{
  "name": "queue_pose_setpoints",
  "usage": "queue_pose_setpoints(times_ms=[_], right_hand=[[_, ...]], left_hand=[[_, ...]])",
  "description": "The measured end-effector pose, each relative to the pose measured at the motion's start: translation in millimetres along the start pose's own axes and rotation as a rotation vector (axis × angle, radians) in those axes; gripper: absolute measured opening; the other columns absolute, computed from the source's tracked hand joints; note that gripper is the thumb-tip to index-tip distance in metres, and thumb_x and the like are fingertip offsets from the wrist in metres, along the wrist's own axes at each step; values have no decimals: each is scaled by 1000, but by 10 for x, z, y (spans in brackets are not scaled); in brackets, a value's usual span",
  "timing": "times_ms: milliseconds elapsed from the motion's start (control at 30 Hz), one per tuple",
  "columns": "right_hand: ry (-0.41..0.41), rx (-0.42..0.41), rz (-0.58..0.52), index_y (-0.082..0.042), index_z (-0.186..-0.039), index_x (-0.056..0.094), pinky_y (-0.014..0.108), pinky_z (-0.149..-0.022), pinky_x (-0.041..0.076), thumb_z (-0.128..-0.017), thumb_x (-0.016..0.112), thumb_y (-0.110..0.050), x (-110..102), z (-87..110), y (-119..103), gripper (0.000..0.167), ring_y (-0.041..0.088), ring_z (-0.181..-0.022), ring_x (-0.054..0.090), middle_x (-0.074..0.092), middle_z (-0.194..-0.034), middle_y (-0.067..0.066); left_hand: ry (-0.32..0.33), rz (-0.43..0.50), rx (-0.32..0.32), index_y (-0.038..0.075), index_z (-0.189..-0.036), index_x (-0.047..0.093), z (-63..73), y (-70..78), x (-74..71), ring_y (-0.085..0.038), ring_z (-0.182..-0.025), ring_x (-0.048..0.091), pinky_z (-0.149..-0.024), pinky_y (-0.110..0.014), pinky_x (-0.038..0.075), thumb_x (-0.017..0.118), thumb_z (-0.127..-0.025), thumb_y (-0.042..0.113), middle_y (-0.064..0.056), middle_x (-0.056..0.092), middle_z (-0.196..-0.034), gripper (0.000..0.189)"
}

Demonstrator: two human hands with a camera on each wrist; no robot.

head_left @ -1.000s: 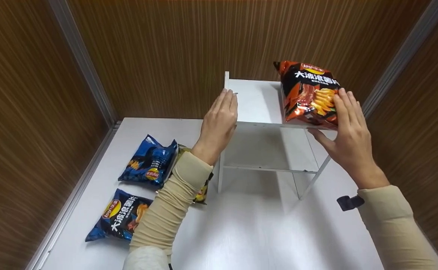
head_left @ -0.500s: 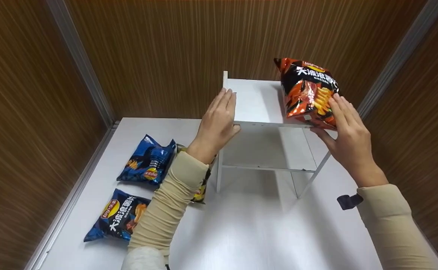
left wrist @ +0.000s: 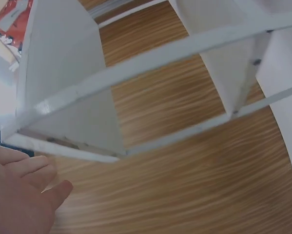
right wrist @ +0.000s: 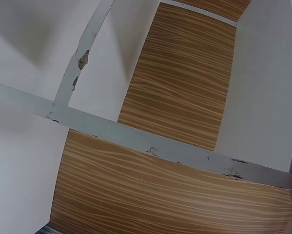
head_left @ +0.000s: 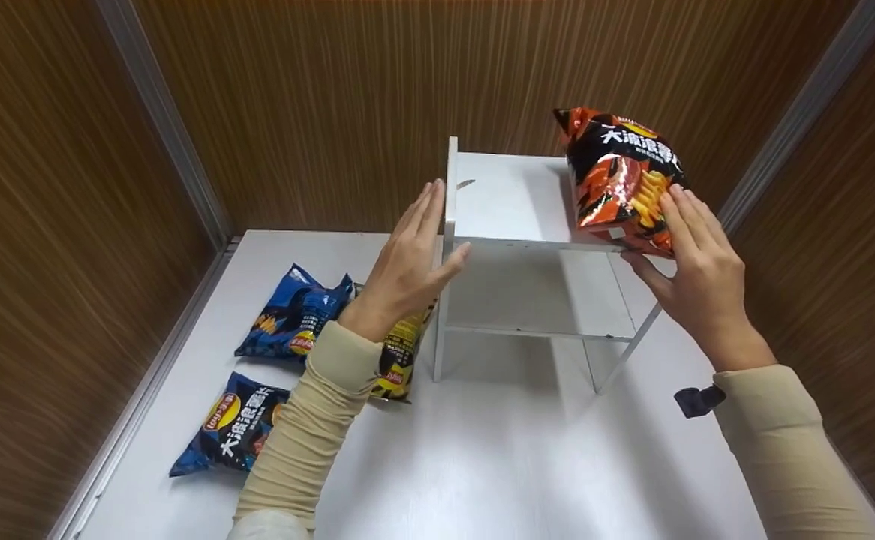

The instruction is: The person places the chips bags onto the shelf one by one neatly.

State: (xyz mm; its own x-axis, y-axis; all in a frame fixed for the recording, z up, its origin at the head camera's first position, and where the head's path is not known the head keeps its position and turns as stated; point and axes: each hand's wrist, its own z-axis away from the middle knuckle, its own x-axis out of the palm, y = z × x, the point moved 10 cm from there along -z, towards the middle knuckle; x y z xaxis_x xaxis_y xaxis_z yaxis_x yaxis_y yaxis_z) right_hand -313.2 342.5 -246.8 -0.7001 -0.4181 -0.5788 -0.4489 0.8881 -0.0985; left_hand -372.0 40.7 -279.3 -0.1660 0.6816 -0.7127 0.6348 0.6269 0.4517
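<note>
A white two-tier shelf (head_left: 509,193) stands near the back wall. On its top board, at the right end, an orange and black bag of potato chips (head_left: 621,176) sits upright and leans to the right. My right hand (head_left: 700,281) lays its straight fingers along the bag's right side, thumb by the board's front edge. At the shelf's left upright is my left hand (head_left: 400,274), fingers extended along its outer side and thumb spread toward the front. The left wrist view shows that palm (left wrist: 19,200) close to the white panel (left wrist: 68,73), holding nothing.
Two blue chip bags (head_left: 295,315) (head_left: 239,424) lie on the white table (head_left: 482,465) at the left. A yellow chip bag (head_left: 398,356) stands between them and the shelf, partly behind my left arm. Wood-patterned walls (head_left: 332,97) enclose the back and sides.
My left hand has shifted left, from overlapping the shelf's top board to outside its upright, and its thumb has spread. The orange bag's top has tipped slightly back and right under my right hand.
</note>
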Motion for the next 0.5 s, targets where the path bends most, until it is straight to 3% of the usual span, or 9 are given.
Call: queue_pose_setpoints(times_ms=[267, 500], right_hand=[[9, -15, 14, -8, -148, 45, 42, -122, 30, -77, 85, -19, 24, -10, -37, 82, 34, -142, 44, 46, -152, 14], [14, -26, 37, -7, -149, 43, 40, -123, 28, -79, 84, -19, 13, -17, -42, 82, 34, -142, 44, 45, -153, 14]], left_hand=[[16, 16, -97, 8, -160, 9, 330, -363, -92, -24, -155, 14, -126, -45, 16, 45, -99, 47, -10, 13, -167, 81], [41, -41, -153, 5, -159, 11, 635, -633, -275, -27, -155, 12, -127, -44, 11, 47, -100, 42, -12, 13, -167, 78]])
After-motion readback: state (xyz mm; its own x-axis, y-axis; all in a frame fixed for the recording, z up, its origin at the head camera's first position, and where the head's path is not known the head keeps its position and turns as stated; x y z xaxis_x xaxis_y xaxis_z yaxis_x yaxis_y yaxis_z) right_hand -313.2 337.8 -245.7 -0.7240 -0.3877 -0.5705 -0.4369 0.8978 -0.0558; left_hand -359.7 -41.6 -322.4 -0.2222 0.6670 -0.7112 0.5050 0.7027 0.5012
